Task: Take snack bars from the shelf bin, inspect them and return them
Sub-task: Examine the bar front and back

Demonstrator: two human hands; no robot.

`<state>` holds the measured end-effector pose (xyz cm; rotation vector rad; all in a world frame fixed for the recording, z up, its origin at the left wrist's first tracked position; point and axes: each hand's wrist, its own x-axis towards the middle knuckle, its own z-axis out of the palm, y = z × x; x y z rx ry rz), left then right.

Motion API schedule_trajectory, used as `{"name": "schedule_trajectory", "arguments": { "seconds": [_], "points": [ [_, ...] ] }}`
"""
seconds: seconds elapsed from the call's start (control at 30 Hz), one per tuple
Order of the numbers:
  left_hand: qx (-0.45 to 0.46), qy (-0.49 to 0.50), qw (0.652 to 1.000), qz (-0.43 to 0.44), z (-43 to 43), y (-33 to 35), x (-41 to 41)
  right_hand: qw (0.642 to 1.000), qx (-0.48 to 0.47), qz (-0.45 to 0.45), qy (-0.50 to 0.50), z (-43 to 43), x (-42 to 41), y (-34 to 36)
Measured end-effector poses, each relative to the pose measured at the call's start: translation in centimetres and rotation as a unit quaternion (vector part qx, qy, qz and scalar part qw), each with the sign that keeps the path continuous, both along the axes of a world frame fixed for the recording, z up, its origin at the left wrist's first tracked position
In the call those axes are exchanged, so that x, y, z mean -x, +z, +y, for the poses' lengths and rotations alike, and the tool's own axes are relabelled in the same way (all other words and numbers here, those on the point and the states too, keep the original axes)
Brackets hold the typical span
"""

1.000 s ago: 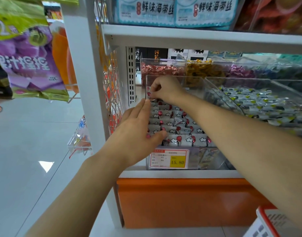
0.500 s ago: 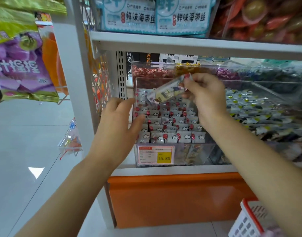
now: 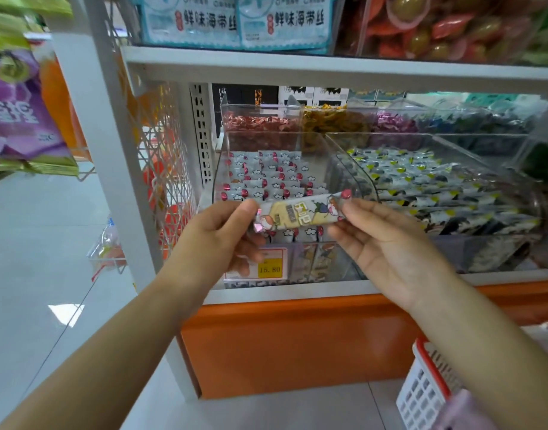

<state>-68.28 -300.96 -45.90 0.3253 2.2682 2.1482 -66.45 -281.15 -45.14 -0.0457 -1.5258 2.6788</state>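
Observation:
One snack bar in a pale wrapper with cartoon print and pink ends is held level in front of the shelf. My left hand pinches its left end and my right hand pinches its right end. Behind it stands the clear shelf bin, filled with rows of several like bars. A price tag reading 15.80 is fixed to the bin's front, partly hidden by my left fingers.
A second clear bin of dark-wrapped snacks stands to the right. Smaller bins of sweets line the back. The upper shelf board hangs overhead. A white wire side panel is at left, a red-rimmed white basket at lower right.
My right hand lifted a bar out of the bin and brought it forward. My left hand left the bin's front edge and took the bar's left end.

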Motion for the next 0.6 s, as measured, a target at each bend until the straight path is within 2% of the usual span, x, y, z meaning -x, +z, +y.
{"name": "schedule_trajectory", "arguments": {
  "seconds": [0.1,0.23,0.33,0.43,0.6],
  "points": [
    [-0.073,-0.002,0.997,-0.039,0.14,0.19,0.02,0.999,0.014,-0.018,0.043,0.32,-0.17,-0.13],
    [-0.128,0.020,0.989,-0.075,0.17,0.21,0.14,0.999,0.008,-0.023,0.039,0.39,-0.16,-0.34],
    [-0.115,0.020,0.992,-0.057,0.31,0.19,0.21,0.999,0.004,-0.035,0.023,0.38,-0.21,-0.39],
    [-0.109,-0.023,0.992,-0.060,0.39,0.31,0.10,0.998,0.033,-0.050,0.002,0.43,0.02,-0.46],
    [-0.172,-0.118,0.974,-0.090,0.43,0.70,-0.16,0.994,0.069,-0.076,-0.040,0.85,0.44,-0.36]
  ]
}}
